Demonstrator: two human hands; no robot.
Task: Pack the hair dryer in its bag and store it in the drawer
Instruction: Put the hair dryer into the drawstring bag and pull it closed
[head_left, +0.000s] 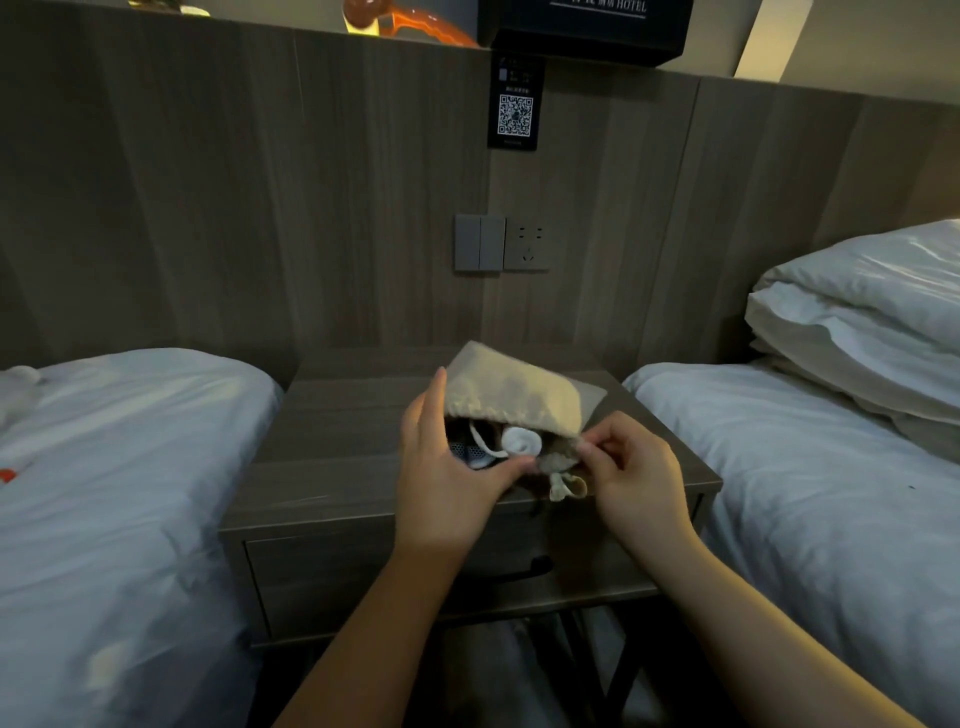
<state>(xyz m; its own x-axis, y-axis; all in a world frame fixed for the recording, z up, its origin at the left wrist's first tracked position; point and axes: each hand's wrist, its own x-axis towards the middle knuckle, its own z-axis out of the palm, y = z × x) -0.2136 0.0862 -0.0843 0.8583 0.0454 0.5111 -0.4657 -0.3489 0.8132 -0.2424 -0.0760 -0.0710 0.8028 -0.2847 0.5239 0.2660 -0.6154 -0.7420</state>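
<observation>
One bag (511, 395), beige with a drawstring, is held over the one nightstand (332, 431), mouth toward the camera. One hair dryer (521, 441) sits inside, with white and dark parts showing. Two hands are in view: the left hand (447, 483) grips the mouth's left side, thumb up, and the right hand (631, 467) pinches the right rim. One drawer (332, 571), closed. Two beds, left (119, 467) and right (810, 493).

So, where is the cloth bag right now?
Head view, centre: the cloth bag is over the nightstand, below the wall socket, held by the left hand and right hand.
</observation>
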